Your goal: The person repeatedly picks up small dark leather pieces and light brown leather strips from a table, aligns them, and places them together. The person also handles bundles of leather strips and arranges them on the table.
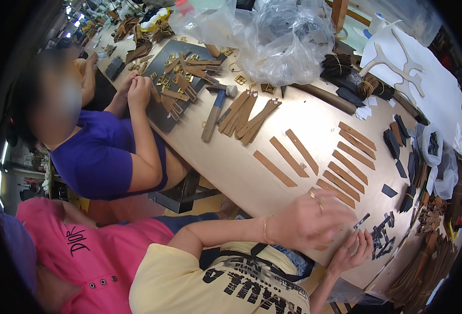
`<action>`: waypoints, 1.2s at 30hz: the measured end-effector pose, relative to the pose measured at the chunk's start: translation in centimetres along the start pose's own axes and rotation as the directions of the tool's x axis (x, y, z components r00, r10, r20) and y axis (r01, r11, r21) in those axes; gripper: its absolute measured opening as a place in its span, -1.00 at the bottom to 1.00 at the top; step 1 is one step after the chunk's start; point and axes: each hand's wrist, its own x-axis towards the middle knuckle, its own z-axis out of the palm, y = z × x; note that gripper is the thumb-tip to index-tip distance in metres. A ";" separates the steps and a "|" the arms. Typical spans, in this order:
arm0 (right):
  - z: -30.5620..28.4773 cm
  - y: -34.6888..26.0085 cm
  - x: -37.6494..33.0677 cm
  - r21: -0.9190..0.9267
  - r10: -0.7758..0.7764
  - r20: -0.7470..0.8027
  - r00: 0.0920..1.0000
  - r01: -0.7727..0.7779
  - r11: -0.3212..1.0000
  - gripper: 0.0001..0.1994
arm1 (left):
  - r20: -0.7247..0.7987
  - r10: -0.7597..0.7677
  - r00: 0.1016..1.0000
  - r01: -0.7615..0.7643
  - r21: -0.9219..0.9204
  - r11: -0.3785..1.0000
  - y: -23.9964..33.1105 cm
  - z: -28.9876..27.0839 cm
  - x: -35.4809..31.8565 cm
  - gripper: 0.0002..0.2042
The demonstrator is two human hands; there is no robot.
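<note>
My left hand (pixel 314 222), with rings and a bracelet, is over the table's near edge. Motion smears its fingers, so I cannot tell what they hold, if anything. A short dark strip (pixel 362 221) shows by its fingertips; whether it is held or lying down is unclear. Just below, my right hand (pixel 352 253) has its fingers apart and slightly curled, with nothing visible in them. Beside it lies a pile of small dark strips (pixel 381 235). Beyond my left hand, several brown leather straps (pixel 350 175) lie in a row, with three more spaced apart (pixel 288 156) to their left.
A hammer (pixel 213 112) lies beside bundled brown straps (pixel 249 118). A co-worker in purple (pixel 108 152) handles something near gold buckles (pixel 170 78); another person in pink (pixel 92 251) sits beside me. Clear plastic bags (pixel 283 42) fill the far side, with dark leather pieces (pixel 393 144) at right.
</note>
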 end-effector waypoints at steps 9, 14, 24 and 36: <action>-0.5 -0.8 0.5 0.007 0.008 -0.018 1.000 -0.008 1.000 -0.83 | -0.242 0.415 0.877 -0.437 -0.040 0.899 9.0 -0.4 4.5 -0.80; -0.5 -1.9 0.9 0.037 -0.005 -0.100 0.995 0.009 0.999 -0.83 | -0.205 0.242 0.948 -0.280 -0.186 0.942 11.4 2.4 2.3 -0.82; -1.9 -1.7 0.6 0.007 0.019 -0.137 0.990 -0.018 1.000 -0.84 | 0.434 0.416 0.799 -0.427 -0.077 0.901 11.0 -3.9 1.5 -0.79; -3.1 -4.9 -1.8 0.170 -0.249 0.256 0.934 0.210 0.963 -0.75 | 0.517 0.066 0.854 -0.308 0.400 0.863 -1.1 -0.7 -10.4 -0.60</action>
